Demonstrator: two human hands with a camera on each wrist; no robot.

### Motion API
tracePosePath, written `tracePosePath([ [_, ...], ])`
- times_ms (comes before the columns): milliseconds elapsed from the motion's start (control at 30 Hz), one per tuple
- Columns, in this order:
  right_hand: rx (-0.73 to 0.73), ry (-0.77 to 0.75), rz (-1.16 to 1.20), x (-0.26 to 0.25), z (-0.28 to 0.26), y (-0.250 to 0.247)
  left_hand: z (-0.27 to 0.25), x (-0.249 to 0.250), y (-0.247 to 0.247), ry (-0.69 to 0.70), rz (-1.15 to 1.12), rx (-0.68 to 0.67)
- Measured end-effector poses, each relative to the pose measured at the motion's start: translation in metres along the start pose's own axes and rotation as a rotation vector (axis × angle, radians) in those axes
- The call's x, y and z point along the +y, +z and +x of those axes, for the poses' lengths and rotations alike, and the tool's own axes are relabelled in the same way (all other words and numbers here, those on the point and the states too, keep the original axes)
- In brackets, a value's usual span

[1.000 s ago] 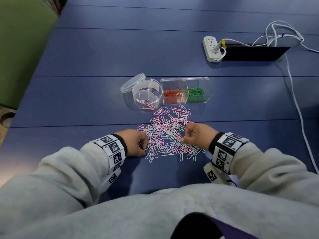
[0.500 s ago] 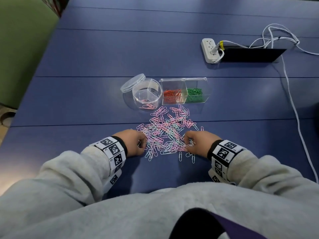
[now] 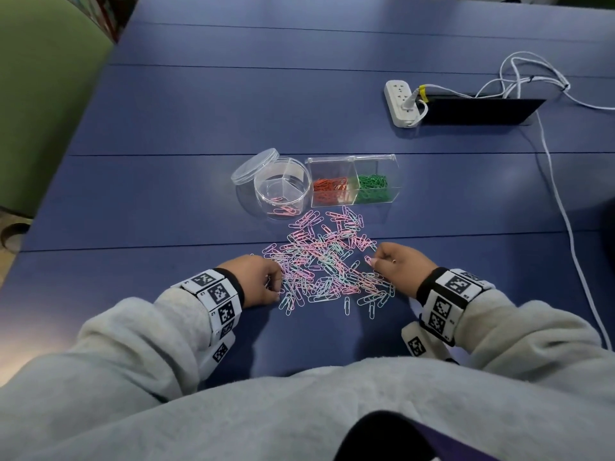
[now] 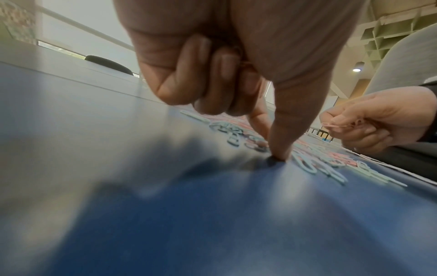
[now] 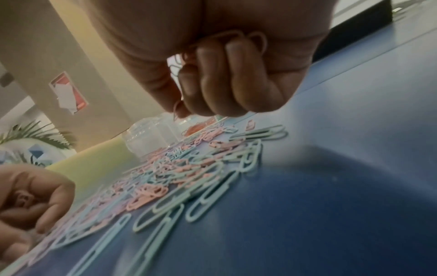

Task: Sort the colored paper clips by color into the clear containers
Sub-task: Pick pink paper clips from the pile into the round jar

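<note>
- Lifted off the pile since half a second ago, the right hand [image 3: 401,269] now hangs just above the pile's right edge, where before it lay low on the clips.
- Its curled fingers [image 5: 227,78] hold several pink clips [image 5: 227,37] against the palm, and thumb and forefinger pinch one more pink clip [image 3: 368,260] at the tips; I judge it is still gathering pinks, with the carry to a container yet to come.
- By contrast the left hand [image 3: 258,277] has hardly shifted: it sits at the pile's left edge, thumb [image 4: 281,145] pressed to the blue table [image 3: 199,121], forefinger reaching down to the clips and the other fingers curled in. Whether they hold anything I cannot tell.
- Most of the pastel pile [image 3: 327,261] lies loose between the two hands, pink and pale blue-green mixed, so the sorting looks far from done.
- Beyond the pile, toward the table's far edge, the round container [image 3: 282,188] holds a few pink clips and touches the rectangular container [image 3: 354,184], which has orange clips in its left compartment and green in its right.
- Those few pinks suggest the handful belongs in the round one.
</note>
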State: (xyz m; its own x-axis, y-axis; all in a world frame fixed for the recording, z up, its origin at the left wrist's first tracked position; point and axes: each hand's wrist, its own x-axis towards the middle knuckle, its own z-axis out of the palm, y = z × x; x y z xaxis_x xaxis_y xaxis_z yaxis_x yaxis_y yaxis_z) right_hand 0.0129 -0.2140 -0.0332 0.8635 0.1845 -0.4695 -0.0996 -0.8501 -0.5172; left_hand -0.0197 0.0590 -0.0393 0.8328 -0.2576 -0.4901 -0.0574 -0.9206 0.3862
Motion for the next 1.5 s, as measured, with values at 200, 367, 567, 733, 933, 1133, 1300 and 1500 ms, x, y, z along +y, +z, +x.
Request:
tracePosePath([
  [200, 0.029, 0.071, 0.421, 0.004, -0.004, 0.001, -0.001, -0.003, -0.001, -0.009, 0.003, -0.007],
  [367, -0.089, 0.128, 0.551, 0.006, -0.004, -0.001, -0.001, 0.001, -0.003, 0.017, 0.035, 0.007],
  [567, -0.038, 0.143, 0.643, 0.006, -0.003, -0.001, 0.003, 0.001, -0.004, 0.022, 0.053, -0.013],
  [733, -0.083, 0.165, 0.745, 0.0, -0.002, -0.005, 0.012, -0.002, -0.004, 0.026, 0.089, -0.051],
  [933, -0.176, 0.115, 0.721, -0.002, -0.001, -0.006, 0.012, -0.001, -0.004, 0.064, 0.071, -0.005],
  [1133, -0.195, 0.072, 0.703, 0.01, -0.003, -0.005, 0.012, -0.005, -0.013, -0.058, -0.102, 0.02],
  [1300, -0.157, 0.071, 0.6, 0.006, 0.0, -0.003, 0.013, -0.005, -0.021, -0.098, -0.199, 0.075],
  [1500, -0.187, 0.01, 0.497, -0.003, -0.005, -0.003, 0.014, -0.001, -0.024, -0.057, -0.293, 0.075],
])
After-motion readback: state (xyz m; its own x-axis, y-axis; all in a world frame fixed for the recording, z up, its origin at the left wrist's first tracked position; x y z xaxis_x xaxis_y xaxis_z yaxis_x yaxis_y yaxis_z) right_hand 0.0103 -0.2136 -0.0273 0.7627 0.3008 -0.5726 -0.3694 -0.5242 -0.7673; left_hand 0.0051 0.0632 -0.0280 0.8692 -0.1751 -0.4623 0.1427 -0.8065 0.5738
